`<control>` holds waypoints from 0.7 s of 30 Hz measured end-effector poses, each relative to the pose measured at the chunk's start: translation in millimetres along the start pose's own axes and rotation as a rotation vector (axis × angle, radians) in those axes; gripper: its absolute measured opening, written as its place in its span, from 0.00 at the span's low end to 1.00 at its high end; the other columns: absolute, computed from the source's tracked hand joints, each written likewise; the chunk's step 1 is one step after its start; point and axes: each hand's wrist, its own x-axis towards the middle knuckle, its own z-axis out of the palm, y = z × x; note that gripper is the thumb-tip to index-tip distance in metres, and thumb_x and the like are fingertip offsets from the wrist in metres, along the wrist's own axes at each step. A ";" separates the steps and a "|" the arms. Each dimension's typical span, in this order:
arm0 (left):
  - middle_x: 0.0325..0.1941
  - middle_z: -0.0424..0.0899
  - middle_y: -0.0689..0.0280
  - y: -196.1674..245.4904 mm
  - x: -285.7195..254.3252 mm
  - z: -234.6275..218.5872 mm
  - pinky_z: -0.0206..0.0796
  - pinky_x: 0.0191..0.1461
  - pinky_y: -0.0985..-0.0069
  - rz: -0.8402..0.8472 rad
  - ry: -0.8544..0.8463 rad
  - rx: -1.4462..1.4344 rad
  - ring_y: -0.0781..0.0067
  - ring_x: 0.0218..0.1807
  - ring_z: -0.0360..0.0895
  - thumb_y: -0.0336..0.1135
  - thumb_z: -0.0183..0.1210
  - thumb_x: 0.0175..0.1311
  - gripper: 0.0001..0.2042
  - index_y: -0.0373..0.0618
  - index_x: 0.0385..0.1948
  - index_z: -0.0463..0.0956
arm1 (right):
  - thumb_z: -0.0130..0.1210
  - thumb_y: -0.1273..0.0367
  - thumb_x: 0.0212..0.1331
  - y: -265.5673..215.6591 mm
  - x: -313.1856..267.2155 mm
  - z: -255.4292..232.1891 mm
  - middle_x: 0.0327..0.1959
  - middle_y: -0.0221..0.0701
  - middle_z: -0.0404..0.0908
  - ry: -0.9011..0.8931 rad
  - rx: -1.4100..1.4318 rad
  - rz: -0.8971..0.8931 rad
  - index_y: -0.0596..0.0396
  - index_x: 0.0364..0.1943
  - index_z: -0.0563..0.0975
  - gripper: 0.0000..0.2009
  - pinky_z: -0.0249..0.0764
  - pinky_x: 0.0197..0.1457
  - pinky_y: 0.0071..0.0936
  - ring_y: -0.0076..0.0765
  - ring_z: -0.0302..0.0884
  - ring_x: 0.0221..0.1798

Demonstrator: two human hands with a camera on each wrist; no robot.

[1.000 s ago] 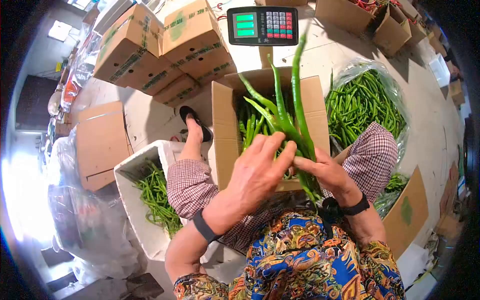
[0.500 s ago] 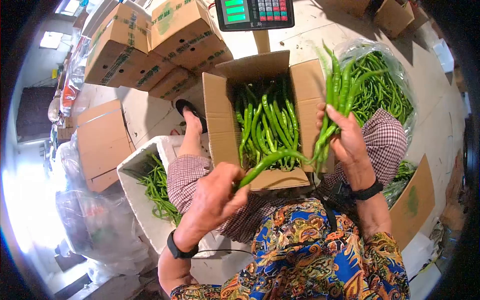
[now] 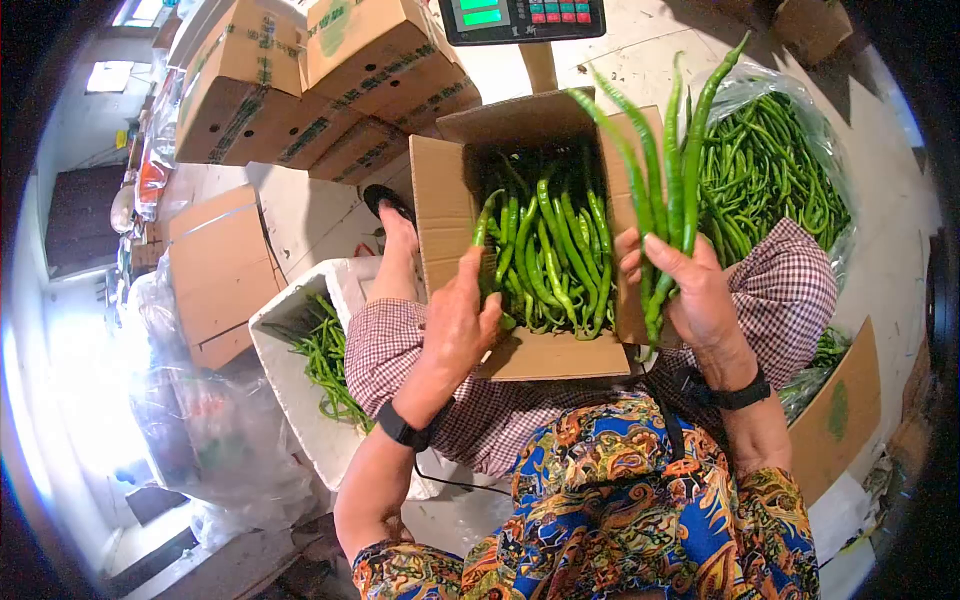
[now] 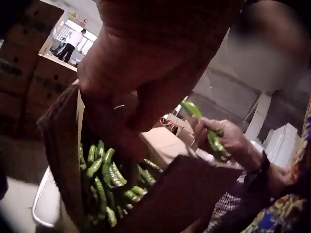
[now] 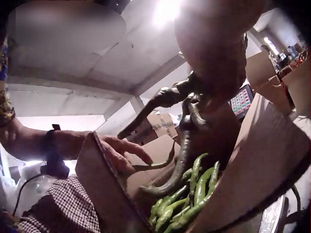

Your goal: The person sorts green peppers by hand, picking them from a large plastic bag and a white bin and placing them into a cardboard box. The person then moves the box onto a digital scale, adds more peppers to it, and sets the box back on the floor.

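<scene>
Long green peppers [image 3: 555, 245] lie lengthwise in an open cardboard box [image 3: 440, 205] between the knees. At the box's left side the left hand [image 3: 460, 325] pinches one pepper [image 3: 484, 222], its tip pointing up; the right wrist view shows that hand [image 5: 121, 153] with the pepper [image 5: 163, 162] over the box. To the right of the box the right hand [image 3: 690, 290] grips a small bunch of peppers [image 3: 672, 175], fanned upward, stems below. In the left wrist view the right hand [image 4: 226, 138] appears beyond the box flap.
A plastic bag of green peppers [image 3: 775, 180] stands at the right. White foam box [image 3: 290, 370] with more peppers is at the left. Stacked cartons [image 3: 330, 90] rise at upper left, and a scale display [image 3: 525, 18] is at the top. A cardboard piece [image 3: 835, 415] leans lower right.
The left hand has moved away from the bunch, up and over the box's left side, carrying one pepper. The right hand has moved right from the earliest frame, still gripping the bunch.
</scene>
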 end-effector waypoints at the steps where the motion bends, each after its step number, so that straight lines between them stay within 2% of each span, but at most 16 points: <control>1: 0.28 0.79 0.46 -4.3 1.1 5.8 0.69 0.36 0.54 -0.029 -0.098 0.026 0.39 0.31 0.77 0.27 0.57 0.54 0.28 0.38 0.59 0.60 | 0.51 0.68 0.65 2.6 -1.2 1.2 0.43 0.36 0.81 0.003 0.004 0.002 0.62 0.49 0.74 0.13 0.75 0.45 0.26 0.28 0.78 0.40; 2: 0.27 0.78 0.44 -10.9 0.3 12.4 0.68 0.34 0.51 0.072 -0.102 0.072 0.38 0.30 0.77 0.26 0.59 0.53 0.29 0.36 0.58 0.58 | 0.51 0.68 0.65 4.8 -2.1 2.4 0.44 0.36 0.81 -0.022 0.002 0.009 0.62 0.49 0.74 0.13 0.75 0.45 0.26 0.28 0.79 0.40; 5: 0.25 0.78 0.44 -27.0 -5.3 34.5 0.67 0.32 0.48 0.071 -0.179 0.196 0.37 0.28 0.76 0.26 0.60 0.52 0.30 0.33 0.58 0.56 | 0.51 0.68 0.65 8.3 -2.9 1.2 0.46 0.37 0.81 -0.054 -0.001 0.053 0.62 0.51 0.74 0.14 0.76 0.44 0.26 0.29 0.80 0.40; 7: 0.26 0.78 0.43 -21.5 -3.3 40.3 0.68 0.31 0.47 0.081 -0.190 0.188 0.35 0.29 0.76 0.26 0.60 0.53 0.30 0.31 0.57 0.55 | 0.51 0.67 0.66 9.7 -2.0 1.3 0.47 0.38 0.80 -0.094 0.043 0.113 0.62 0.52 0.73 0.15 0.76 0.46 0.26 0.29 0.79 0.42; 9: 0.28 0.79 0.42 -12.4 -0.5 43.5 0.68 0.33 0.47 -0.047 -0.333 0.250 0.35 0.30 0.77 0.27 0.60 0.54 0.31 0.31 0.58 0.54 | 0.50 0.68 0.66 10.4 -2.5 2.9 0.47 0.40 0.80 -0.108 0.054 0.139 0.63 0.53 0.73 0.15 0.76 0.47 0.26 0.30 0.79 0.43; 11: 0.29 0.80 0.41 -13.3 1.3 45.8 0.69 0.35 0.47 -0.063 -0.328 0.214 0.33 0.33 0.77 0.28 0.60 0.55 0.30 0.31 0.58 0.55 | 0.50 0.69 0.66 9.4 -2.1 3.1 0.48 0.41 0.79 -0.126 0.062 0.159 0.63 0.53 0.72 0.15 0.76 0.48 0.27 0.30 0.80 0.44; 13: 0.32 0.80 0.42 -6.8 6.3 37.3 0.72 0.37 0.50 -0.081 -0.417 0.343 0.36 0.34 0.78 0.31 0.63 0.54 0.28 0.36 0.56 0.60 | 0.50 0.69 0.65 9.5 -2.8 2.7 0.49 0.42 0.79 -0.146 0.046 0.200 0.64 0.53 0.72 0.16 0.76 0.48 0.26 0.30 0.80 0.44; 14: 0.32 0.80 0.42 -3.7 8.6 30.3 0.72 0.37 0.50 -0.078 -0.415 0.344 0.36 0.34 0.78 0.31 0.63 0.54 0.28 0.36 0.56 0.60 | 0.51 0.69 0.65 10.6 -3.0 2.8 0.49 0.42 0.79 -0.147 0.073 0.210 0.64 0.54 0.71 0.17 0.76 0.47 0.25 0.30 0.79 0.44; 16: 0.41 0.76 0.43 12.2 14.9 9.9 0.71 0.40 0.50 0.036 -0.069 0.249 0.36 0.38 0.76 0.26 0.58 0.54 0.21 0.35 0.49 0.63 | 0.51 0.67 0.66 15.1 -2.5 2.4 0.49 0.40 0.79 -0.161 0.081 0.236 0.63 0.55 0.71 0.17 0.75 0.49 0.25 0.30 0.79 0.45; 17: 0.41 0.76 0.43 7.4 18.9 13.9 0.71 0.40 0.50 0.033 -0.067 0.246 0.36 0.38 0.76 0.26 0.58 0.54 0.21 0.35 0.49 0.63 | 0.51 0.65 0.66 17.3 -2.4 2.8 0.50 0.39 0.78 -0.185 0.083 0.267 0.63 0.55 0.70 0.18 0.74 0.50 0.26 0.29 0.78 0.47; 19: 0.44 0.72 0.45 -16.1 31.8 28.4 0.72 0.40 0.52 0.228 -0.047 0.211 0.39 0.39 0.76 0.23 0.57 0.53 0.19 0.35 0.47 0.65 | 0.51 0.66 0.66 21.5 -1.3 7.2 0.50 0.38 0.78 -0.205 0.091 0.284 0.62 0.56 0.69 0.19 0.74 0.50 0.25 0.29 0.78 0.47; 21: 0.42 0.73 0.45 -26.2 36.2 52.9 0.72 0.41 0.53 0.247 -0.062 0.224 0.39 0.41 0.75 0.19 0.55 0.51 0.17 0.34 0.45 0.65 | 0.52 0.67 0.64 23.7 -0.8 10.8 0.49 0.41 0.79 -0.192 0.134 0.289 0.63 0.56 0.68 0.19 0.76 0.48 0.25 0.30 0.79 0.44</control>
